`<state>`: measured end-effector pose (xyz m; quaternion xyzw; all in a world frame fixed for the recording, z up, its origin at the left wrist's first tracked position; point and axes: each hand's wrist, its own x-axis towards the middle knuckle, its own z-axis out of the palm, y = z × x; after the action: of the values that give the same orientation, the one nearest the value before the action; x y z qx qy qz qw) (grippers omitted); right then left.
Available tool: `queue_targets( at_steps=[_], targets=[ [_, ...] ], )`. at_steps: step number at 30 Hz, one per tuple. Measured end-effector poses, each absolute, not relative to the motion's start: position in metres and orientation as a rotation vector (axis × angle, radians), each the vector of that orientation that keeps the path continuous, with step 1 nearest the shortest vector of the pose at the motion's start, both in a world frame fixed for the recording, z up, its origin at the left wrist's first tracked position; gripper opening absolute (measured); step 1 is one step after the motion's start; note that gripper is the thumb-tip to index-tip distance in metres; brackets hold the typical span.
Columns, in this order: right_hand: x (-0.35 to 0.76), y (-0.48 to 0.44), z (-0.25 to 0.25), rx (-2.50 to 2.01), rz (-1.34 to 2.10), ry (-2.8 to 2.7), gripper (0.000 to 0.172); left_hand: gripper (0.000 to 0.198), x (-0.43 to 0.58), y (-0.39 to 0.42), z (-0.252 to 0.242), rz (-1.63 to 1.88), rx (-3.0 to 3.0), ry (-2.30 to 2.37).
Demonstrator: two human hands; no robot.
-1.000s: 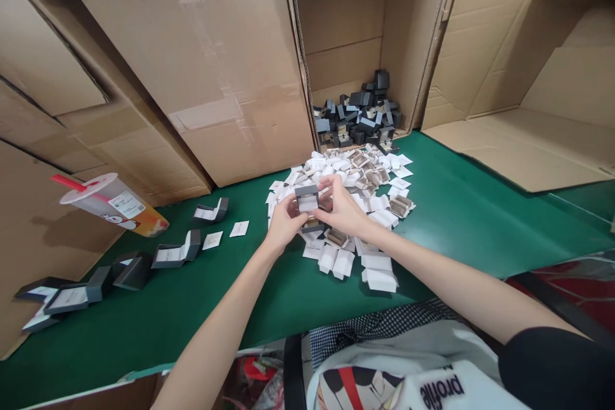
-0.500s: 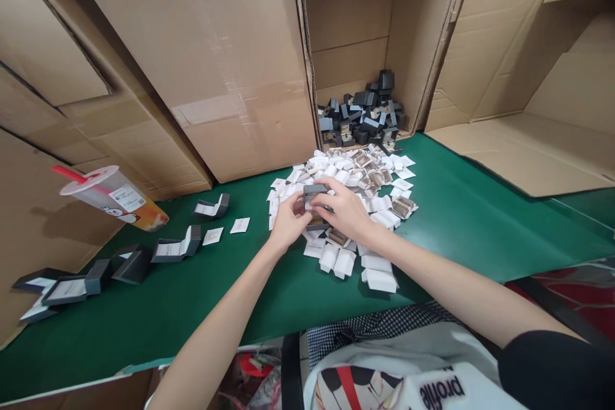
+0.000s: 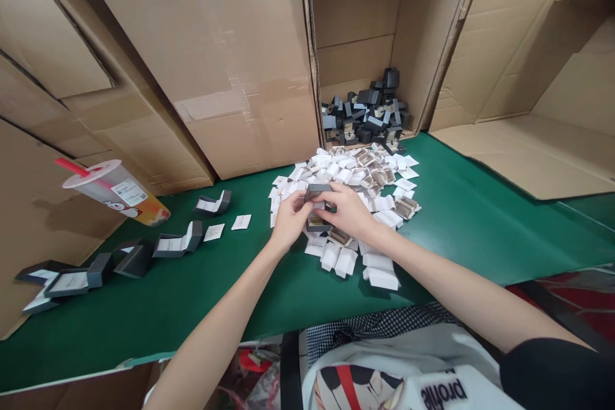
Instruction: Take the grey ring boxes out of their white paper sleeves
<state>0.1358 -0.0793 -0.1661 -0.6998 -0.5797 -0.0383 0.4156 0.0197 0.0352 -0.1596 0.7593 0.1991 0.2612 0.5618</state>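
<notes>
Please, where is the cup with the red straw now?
In the head view, the cup stands at left, beside brown cardboard, left of an open grey box.

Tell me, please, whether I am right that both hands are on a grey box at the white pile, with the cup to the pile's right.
Not quite: the head view shows the cup to the left of the white pile. The left hand and right hand are indeed on a grey box at the pile.
</notes>
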Motion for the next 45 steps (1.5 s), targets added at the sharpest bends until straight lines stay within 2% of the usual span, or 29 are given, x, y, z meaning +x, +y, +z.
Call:
queue_targets(
  at_steps=[7, 11, 16, 20, 25, 31, 38, 45],
  targets=[
    [0.127, -0.081, -0.164, -1.823, -0.262, -1.463, 0.022, 0.026, 0.024, 0.034, -0.164, 0.739, 1.792, 0.421],
    [0.132, -0.08, -0.162, -1.69, -0.121, -1.447, 0.021, 0.024, 0.025, 0.035, -0.166, 0.75, 1.732, 0.411],
    [0.145, -0.086, -0.148, -1.51, 0.136, -1.335, 0.017, 0.036, 0.025, 0.039, -0.162, 0.637, 1.546, 0.427],
    [0.158, -0.091, -0.139, -1.426, 0.137, -1.214, 0.017, 0.035, 0.024, 0.046, -0.159, 0.656, 1.395, 0.452],
    [0.191, -0.094, -0.147, -1.786, -0.23, -1.184, 0.018, 0.032, 0.025, 0.056, -0.159, 0.657, 1.208, 0.509],
    [0.222, -0.099, -0.158, -2.139, -0.268, -1.134, 0.022, 0.033, 0.026, 0.062, -0.161, 0.696, 1.166, 0.508],
    [0.227, -0.096, -0.167, -2.226, -0.273, -1.214, 0.021, 0.038, 0.018, 0.061, -0.153, 0.757, 1.175, 0.538],
    [0.236, -0.091, -0.184, -2.174, -0.339, -1.342, 0.015, 0.031, 0.016, 0.065, -0.156, 0.83, 1.286, 0.497]
  ],
)
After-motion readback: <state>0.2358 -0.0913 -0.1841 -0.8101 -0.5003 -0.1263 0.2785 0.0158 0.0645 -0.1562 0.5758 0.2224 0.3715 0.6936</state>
